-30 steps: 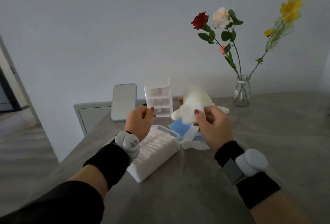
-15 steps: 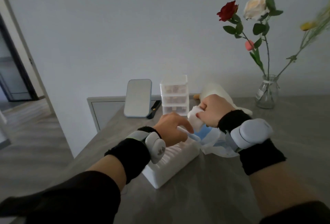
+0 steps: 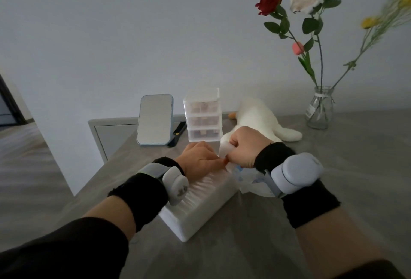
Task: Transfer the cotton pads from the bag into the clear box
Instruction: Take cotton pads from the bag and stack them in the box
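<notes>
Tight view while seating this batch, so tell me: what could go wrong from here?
The clear box looks nearly full; the cotton pads pinched in the right hand may buckle or spill at its far end.
The left hand covers that end, so the gap is hidden.
The bag lies under the right wrist and could be dragged.

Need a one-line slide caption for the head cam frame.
Right hand holds a cotton pad above the pad-filled clear box; left hand sits at the box's far end.

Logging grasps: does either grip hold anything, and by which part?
The right grip pinches a pad by its right side; whether the left grip holds anything cannot be told.
</notes>
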### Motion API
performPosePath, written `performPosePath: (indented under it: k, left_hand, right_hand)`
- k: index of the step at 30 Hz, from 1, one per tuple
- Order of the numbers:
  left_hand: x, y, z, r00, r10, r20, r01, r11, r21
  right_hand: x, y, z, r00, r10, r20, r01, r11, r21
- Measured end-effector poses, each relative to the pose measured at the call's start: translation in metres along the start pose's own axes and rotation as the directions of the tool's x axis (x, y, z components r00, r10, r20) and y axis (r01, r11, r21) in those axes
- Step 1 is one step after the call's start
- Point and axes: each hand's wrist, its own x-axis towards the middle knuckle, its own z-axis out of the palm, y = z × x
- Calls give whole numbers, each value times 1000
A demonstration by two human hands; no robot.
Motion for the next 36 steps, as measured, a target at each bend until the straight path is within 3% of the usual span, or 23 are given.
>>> performPosePath:
  k: [15,19,23,29,36]
  left_hand:
    - [0,8,19,998,-10,60,-5,973,231]
    - [-1,13,19,997,-70,25,66,986,153]
    - [-3,13,16,986,-138,94,135,990,41]
    - [-1,15,19,983,-163,80,159,986,54]
    - [0,15,23,992,-117,42,114,991,64]
  right_hand:
    - [-10,-5,-5,999,52,0,-51,995,82]
    - [-9,-5,-3,999,51,14,-52,995,81]
    - [-12,-9,-2,999,44,24,-47,992,120]
    - [-14,-8,-5,998,43,56,-49,991,121]
    - [-10,-4,-4,999,28,-19,-26,995,92]
